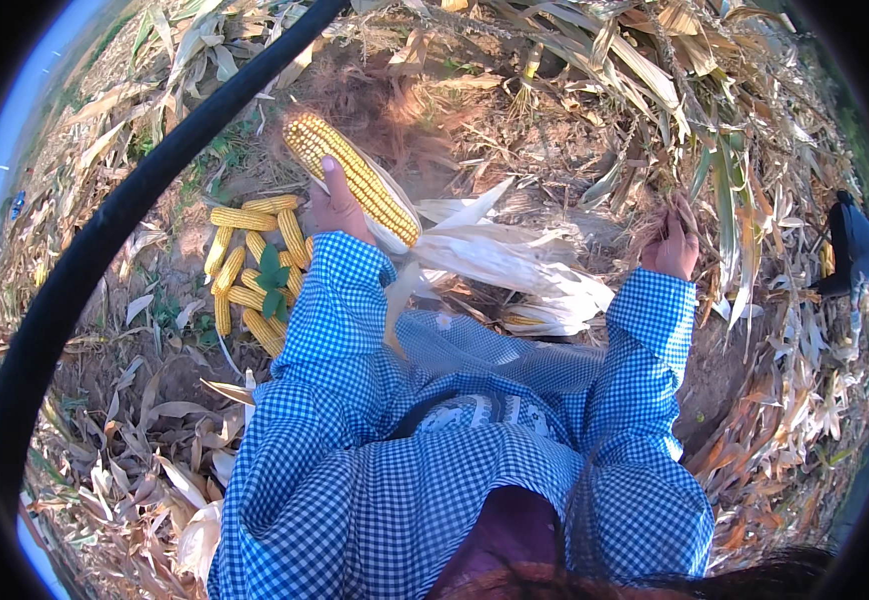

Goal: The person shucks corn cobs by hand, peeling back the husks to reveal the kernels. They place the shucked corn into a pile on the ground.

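My left hand (341,206) grips a large yellow ear of corn (356,176), its thumb lying across the kernels. Pale husk leaves (494,251) are still joined at the base of this ear and trail to the right. Out to the right, the fingers of my right hand (672,247) are closed on brownish corn silk (652,225). Left of my left sleeve lies a loose pile of husked corn ears (243,219), with a green leafy sprig (271,277) on top. Another ear, partly wrapped in pale husk (554,319), rests on the ground between my forearms.
Dry corn stalks and leaves (644,67) lie thick at the upper right. More dry husks (172,480) cover the ground at the lower left. At the far right edge another person's dark-clothed leg (863,244) shows. A black strap or cable (142,172) crosses the view at left.
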Tool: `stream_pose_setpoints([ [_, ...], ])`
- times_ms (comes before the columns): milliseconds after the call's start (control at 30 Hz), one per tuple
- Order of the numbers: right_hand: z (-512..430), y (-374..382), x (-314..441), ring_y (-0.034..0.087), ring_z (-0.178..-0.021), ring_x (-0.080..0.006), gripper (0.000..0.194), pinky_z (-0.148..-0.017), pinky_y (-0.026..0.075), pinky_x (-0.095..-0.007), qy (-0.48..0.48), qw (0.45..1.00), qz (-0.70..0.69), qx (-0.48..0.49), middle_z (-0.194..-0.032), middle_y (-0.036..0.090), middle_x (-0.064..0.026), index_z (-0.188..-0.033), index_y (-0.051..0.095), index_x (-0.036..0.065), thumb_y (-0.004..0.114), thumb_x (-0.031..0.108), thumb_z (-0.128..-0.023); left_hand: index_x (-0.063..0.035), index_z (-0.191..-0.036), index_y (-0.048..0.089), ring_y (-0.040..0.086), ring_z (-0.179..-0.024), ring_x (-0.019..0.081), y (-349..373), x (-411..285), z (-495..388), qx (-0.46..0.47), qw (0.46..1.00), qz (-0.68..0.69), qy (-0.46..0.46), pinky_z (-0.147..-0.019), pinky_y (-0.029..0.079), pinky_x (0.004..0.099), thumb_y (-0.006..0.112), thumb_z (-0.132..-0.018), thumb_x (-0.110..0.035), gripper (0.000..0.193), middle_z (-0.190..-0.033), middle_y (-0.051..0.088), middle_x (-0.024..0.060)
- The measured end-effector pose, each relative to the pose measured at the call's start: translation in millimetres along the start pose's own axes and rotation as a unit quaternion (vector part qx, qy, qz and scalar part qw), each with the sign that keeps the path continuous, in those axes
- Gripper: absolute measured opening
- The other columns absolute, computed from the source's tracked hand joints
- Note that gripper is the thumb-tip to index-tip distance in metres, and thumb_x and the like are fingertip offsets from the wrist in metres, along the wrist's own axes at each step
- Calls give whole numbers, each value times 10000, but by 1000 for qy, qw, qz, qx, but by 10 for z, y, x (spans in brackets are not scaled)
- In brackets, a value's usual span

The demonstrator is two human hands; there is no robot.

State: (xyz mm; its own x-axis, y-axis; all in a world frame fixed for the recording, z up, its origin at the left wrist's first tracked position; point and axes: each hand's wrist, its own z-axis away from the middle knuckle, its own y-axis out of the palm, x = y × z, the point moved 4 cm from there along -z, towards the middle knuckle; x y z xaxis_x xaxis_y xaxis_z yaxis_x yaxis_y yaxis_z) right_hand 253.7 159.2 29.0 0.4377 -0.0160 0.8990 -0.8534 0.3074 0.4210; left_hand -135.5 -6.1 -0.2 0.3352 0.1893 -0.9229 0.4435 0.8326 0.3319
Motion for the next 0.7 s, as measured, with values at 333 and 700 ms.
stream_pose_setpoints([
  [333, 1074, 889, -402, 429, -1247, -262, 720, -1055, 316, -357, 131, 884, 69, 444, -1344, 461, -164, -1360, 379, -41, 631, 416, -864, -43, -1302, 468, 578, -1004, 180, 798, 525, 1049, 426, 874, -131, -193, -881, 464, 323, 243, -992, -521, 613, -1117, 605, 92],
  [700, 1037, 721, -790, 635, -818, -246, 373, -726, 540, -378, 223, 954, -63, 193, -913, 646, -133, -1101, 516, -4, 439, 342, -987, -2, -1306, 439, 555, -1100, 225, 875, 976, 1157, 445, 854, -138, -232, -954, 425, 325, 295, -999, -463, 572, -1190, 573, 160],
])
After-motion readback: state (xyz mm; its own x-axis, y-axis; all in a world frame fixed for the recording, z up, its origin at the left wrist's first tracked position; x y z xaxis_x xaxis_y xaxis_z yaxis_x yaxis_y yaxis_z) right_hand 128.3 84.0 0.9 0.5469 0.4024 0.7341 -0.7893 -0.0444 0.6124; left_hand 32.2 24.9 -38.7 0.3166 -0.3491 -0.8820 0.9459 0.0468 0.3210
